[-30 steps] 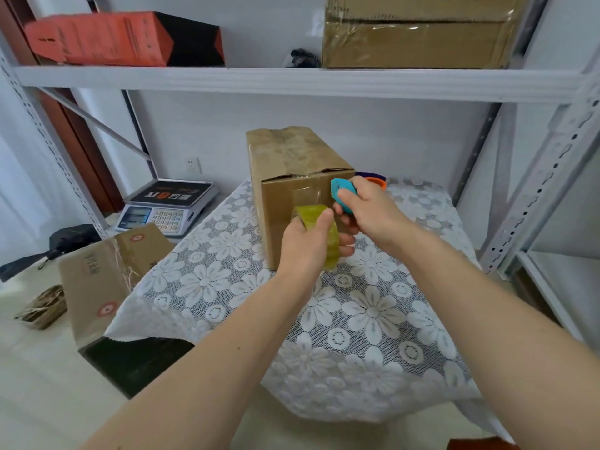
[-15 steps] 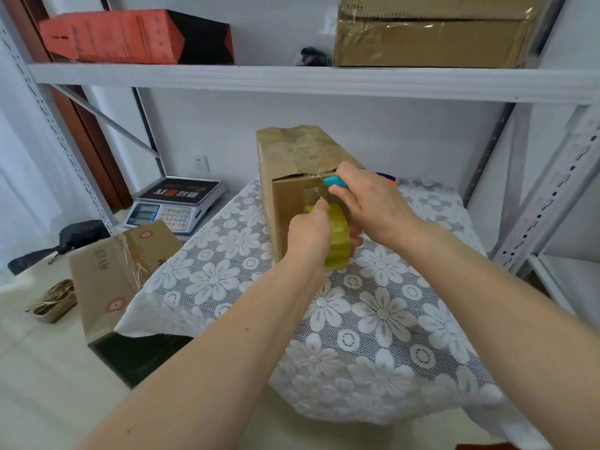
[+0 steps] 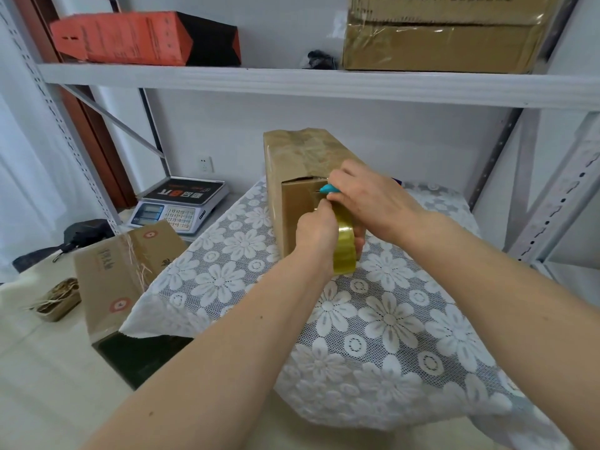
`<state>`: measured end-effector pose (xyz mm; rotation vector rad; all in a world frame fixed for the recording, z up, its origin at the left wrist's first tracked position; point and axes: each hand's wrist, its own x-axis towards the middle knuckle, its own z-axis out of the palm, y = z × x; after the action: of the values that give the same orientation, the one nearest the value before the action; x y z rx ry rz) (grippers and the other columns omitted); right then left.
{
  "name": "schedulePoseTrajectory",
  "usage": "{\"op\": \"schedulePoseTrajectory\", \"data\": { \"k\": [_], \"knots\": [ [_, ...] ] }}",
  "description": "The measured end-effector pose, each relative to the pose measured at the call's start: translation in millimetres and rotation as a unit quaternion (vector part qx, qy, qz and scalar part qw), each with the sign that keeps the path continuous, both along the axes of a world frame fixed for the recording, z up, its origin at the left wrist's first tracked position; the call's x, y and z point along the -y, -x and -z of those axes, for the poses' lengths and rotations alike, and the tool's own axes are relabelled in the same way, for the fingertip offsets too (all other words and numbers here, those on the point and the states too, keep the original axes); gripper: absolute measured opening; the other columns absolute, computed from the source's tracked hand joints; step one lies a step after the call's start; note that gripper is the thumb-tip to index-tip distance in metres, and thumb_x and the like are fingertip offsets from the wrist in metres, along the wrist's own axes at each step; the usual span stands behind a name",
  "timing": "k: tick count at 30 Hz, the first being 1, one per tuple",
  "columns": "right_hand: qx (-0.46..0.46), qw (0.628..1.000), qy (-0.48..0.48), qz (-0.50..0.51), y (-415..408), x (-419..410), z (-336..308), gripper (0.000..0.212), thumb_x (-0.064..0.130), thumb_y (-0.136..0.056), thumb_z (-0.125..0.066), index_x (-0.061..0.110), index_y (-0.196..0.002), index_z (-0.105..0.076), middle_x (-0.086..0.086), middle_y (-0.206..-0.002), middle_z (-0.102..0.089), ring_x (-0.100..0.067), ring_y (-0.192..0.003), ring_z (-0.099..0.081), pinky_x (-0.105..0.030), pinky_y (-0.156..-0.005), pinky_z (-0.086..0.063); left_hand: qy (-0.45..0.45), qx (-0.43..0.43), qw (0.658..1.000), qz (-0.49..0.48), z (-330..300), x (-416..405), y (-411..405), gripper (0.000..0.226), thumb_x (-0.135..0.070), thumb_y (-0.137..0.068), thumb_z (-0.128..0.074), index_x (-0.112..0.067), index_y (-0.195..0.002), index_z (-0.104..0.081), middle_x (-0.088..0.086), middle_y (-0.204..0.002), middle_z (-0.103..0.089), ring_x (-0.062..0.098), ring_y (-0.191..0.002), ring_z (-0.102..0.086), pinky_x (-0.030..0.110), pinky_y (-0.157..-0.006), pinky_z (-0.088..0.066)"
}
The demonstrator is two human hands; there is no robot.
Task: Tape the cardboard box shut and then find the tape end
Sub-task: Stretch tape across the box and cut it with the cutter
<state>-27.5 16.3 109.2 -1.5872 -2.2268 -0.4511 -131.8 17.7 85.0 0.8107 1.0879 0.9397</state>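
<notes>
Left hand grips the tape roll against the box on the table, keeping the strip taut; right hand clutches a blue cutter at the flap edge, apparently to slice it.

Packing storeroom, metal shelving, stacked cartons, weighing scale
</notes>
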Motion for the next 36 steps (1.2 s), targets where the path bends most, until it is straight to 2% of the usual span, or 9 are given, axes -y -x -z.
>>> {"op": "schedulePoseTrajectory", "data": {
  "k": [8,12,14,18,22,27,31,34,36],
  "knots": [
    [0.085,0.996,-0.014,-0.001,-1,-3,-4,0.019,0.027,-0.099,-0.043,0.009,-0.098,-0.050,-0.001,-0.090,-0.038,-0.015,-0.078,-0.035,-0.021,-0.048,-0.017,0.007,-0.009,1.000,-0.023,-3,-2,-1,0.041,-0.038,-0.100,-0.039,-0.003,-0.101,-0.061,0.011,-0.050,-0.062,0.023,-0.034,-0.056,0.026,-0.039,-0.050],
    [0.097,0.995,-0.012,0.001,0,-5,-3,0.019,0.027,-0.099,-0.044,0.009,-0.099,-0.051,-0.001,-0.090,-0.036,-0.014,-0.079,-0.034,-0.020,-0.048,-0.017,-0.002,-0.035,0.999,-0.039,4,-8,-5,0.046,-0.043,-0.094,-0.039,-0.007,-0.110,-0.063,0.016,-0.086,-0.071,0.032,-0.068,-0.070,0.037,-0.058,-0.059],
    [0.098,0.995,-0.011,0.004,1,-6,-2,0.019,0.027,-0.099,-0.043,0.009,-0.100,-0.050,-0.001,-0.090,-0.035,-0.015,-0.080,-0.034,-0.020,-0.048,-0.017,-0.006,-0.047,0.998,-0.046,6,-9,-8,0.047,-0.044,-0.094,-0.039,-0.008,-0.115,-0.061,0.018,-0.100,-0.071,0.034,-0.077,-0.071,0.037,-0.055,-0.058],
    [0.105,0.994,-0.016,0.008,1,-5,-3,0.019,0.026,-0.100,-0.043,0.008,-0.100,-0.050,-0.003,-0.091,-0.038,-0.016,-0.081,-0.034,-0.023,-0.047,-0.017,-0.008,-0.057,0.997,-0.045,5,-9,-7,0.044,-0.041,-0.096,-0.038,-0.007,-0.112,-0.061,0.018,-0.100,-0.071,0.032,-0.070,-0.070,0.035,-0.055,-0.059],
    [0.107,0.994,-0.015,0.008,1,-6,-4,0.020,0.024,-0.099,-0.043,0.006,-0.102,-0.051,-0.009,-0.097,-0.047,-0.017,-0.081,-0.034,-0.031,-0.055,-0.027,-0.011,-0.066,0.997,-0.045,5,-9,-7,0.037,-0.034,-0.096,-0.040,-0.009,-0.115,-0.058,0.014,-0.102,-0.068,0.030,-0.086,-0.067,0.042,-0.079,-0.058],
    [0.101,0.995,-0.016,0.004,1,-4,-4,0.019,0.024,-0.099,-0.044,0.006,-0.101,-0.051,-0.007,-0.094,-0.043,-0.016,-0.081,-0.034,-0.033,-0.058,-0.030,-0.020,-0.059,0.997,-0.048,5,-7,-9,0.041,-0.035,-0.092,-0.040,-0.006,-0.112,-0.060,0.017,-0.096,-0.070,0.031,-0.076,-0.068,0.043,-0.070,-0.060],
    [0.104,0.994,-0.013,0.004,3,-4,-4,0.016,0.021,-0.099,-0.046,0.006,-0.100,-0.050,-0.005,-0.091,-0.038,-0.018,-0.081,-0.034,-0.034,-0.058,-0.031,-0.016,-0.047,0.997,-0.063,3,-8,-8,0.037,-0.030,-0.099,-0.037,-0.001,-0.101,-0.062,0.013,-0.066,-0.064,0.021,-0.038,-0.057,0.028,-0.044,-0.053],
    [0.103,0.995,-0.012,0.004,4,-5,-4,0.013,0.018,-0.098,-0.048,0.006,-0.099,-0.050,-0.005,-0.089,-0.036,-0.019,-0.080,-0.034,-0.034,-0.058,-0.032,-0.027,-0.064,0.995,-0.070,2,-6,-9,0.040,-0.034,-0.099,-0.038,-0.002,-0.092,-0.062,0.009,-0.059,-0.062,0.022,-0.038,-0.057,0.029,-0.049,-0.055],
    [0.108,0.994,-0.013,0.008,4,-6,-4,0.008,0.014,-0.097,-0.050,0.007,-0.099,-0.050,-0.004,-0.088,-0.035,-0.018,-0.080,-0.034,-0.033,-0.057,-0.031,-0.030,-0.068,0.995,-0.071,3,-6,-10,0.043,-0.038,-0.098,-0.039,-0.003,-0.093,-0.062,0.012,-0.067,-0.067,0.028,-0.052,-0.065,0.037,-0.060,-0.059]
  ]
}}
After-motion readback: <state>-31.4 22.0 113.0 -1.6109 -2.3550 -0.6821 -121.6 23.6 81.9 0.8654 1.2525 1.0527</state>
